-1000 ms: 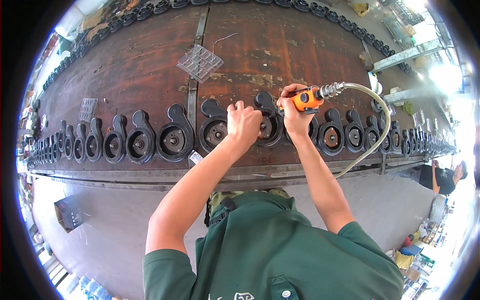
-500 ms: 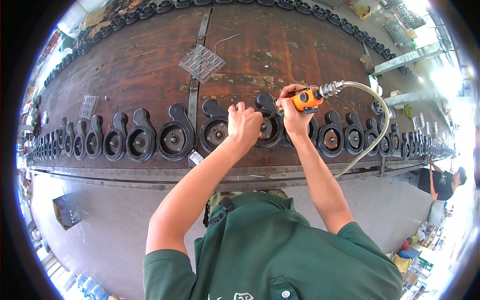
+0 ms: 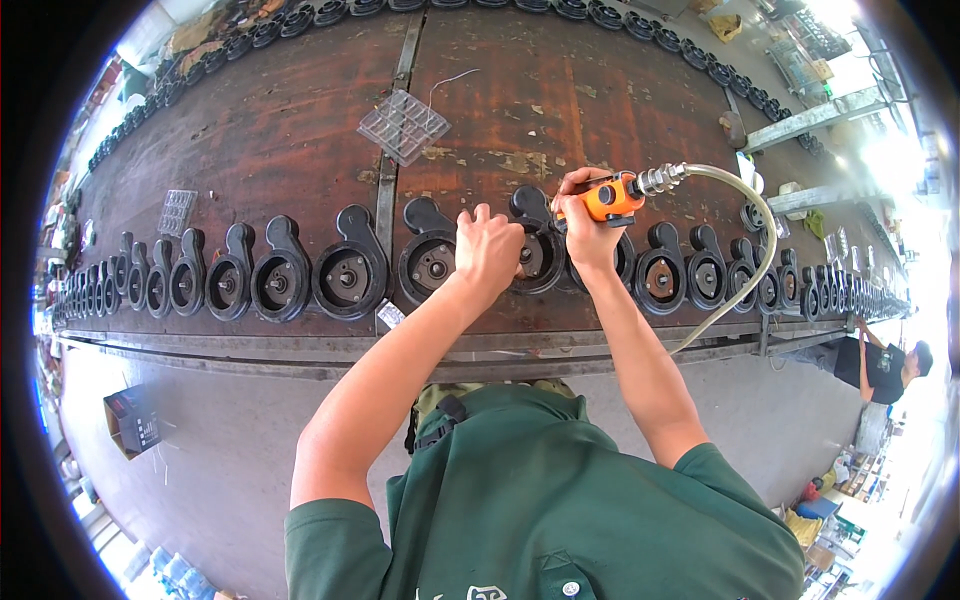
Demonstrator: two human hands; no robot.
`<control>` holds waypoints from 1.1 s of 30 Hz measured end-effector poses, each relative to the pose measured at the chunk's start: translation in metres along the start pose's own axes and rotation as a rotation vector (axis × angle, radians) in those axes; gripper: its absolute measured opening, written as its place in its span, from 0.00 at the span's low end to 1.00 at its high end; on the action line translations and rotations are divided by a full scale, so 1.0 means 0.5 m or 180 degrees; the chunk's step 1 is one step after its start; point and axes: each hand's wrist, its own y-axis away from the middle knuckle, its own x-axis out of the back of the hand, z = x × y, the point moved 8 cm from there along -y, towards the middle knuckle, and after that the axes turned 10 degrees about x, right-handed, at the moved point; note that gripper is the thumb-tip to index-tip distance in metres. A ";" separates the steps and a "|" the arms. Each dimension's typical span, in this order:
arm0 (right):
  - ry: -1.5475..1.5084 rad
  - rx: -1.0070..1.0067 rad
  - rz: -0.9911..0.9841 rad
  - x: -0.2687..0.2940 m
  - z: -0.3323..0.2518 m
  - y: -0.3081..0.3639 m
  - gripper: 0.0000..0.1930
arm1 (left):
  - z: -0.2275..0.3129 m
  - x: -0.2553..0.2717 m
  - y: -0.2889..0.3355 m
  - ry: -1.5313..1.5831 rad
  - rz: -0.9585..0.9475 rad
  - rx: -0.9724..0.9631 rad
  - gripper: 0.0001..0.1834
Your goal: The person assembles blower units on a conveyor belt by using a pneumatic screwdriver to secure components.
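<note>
In my right hand (image 3: 590,225) is an orange air tool (image 3: 612,200), its metal coupling and clear hose (image 3: 768,225) trailing off to the right. The tool's working end is hidden behind my fingers, beside a black snail-shaped fan housing (image 3: 537,255). My left hand (image 3: 488,250) is curled at the left rim of that same housing, thumb side against it; its fingertips are partly hidden. Directly left of it stands another black housing (image 3: 428,262) with a round dark plate and a central shaft. A further housing (image 3: 625,258) is partly covered by my right hand and wrist.
Similar housings (image 3: 350,275) line the near edge of the worn brown table (image 3: 500,110), with another row along its far edge. Clear plastic trays (image 3: 404,127) lie on the table. An open carton (image 3: 132,420) sits on the floor at left. Another person (image 3: 880,365) works at far right.
Both hands and the air tool stay almost in place. The person at far right has shifted slightly.
</note>
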 end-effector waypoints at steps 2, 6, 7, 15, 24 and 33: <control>0.0007 -0.0012 0.0000 -0.001 0.001 -0.001 0.11 | -0.001 -0.001 0.000 0.0011 0.0022 -0.0011 0.19; 0.0036 -0.0002 0.0006 0.000 0.000 0.000 0.10 | -0.002 0.001 0.000 0.0045 -0.0004 -0.0017 0.19; 0.0027 -0.0018 0.0017 -0.002 0.000 0.001 0.10 | -0.002 0.001 0.000 0.0053 -0.0007 -0.0018 0.19; -0.0012 -0.0002 0.0072 0.005 0.001 0.002 0.09 | -0.004 0.002 0.002 0.0107 -0.0045 -0.0025 0.19; 0.0040 0.0063 0.0028 0.004 -0.003 -0.002 0.10 | -0.003 -0.001 -0.002 0.0155 -0.0126 -0.0035 0.19; -0.0025 -0.0049 -0.0038 0.000 0.006 0.004 0.11 | 0.000 0.006 -0.004 0.0126 -0.0181 -0.0070 0.18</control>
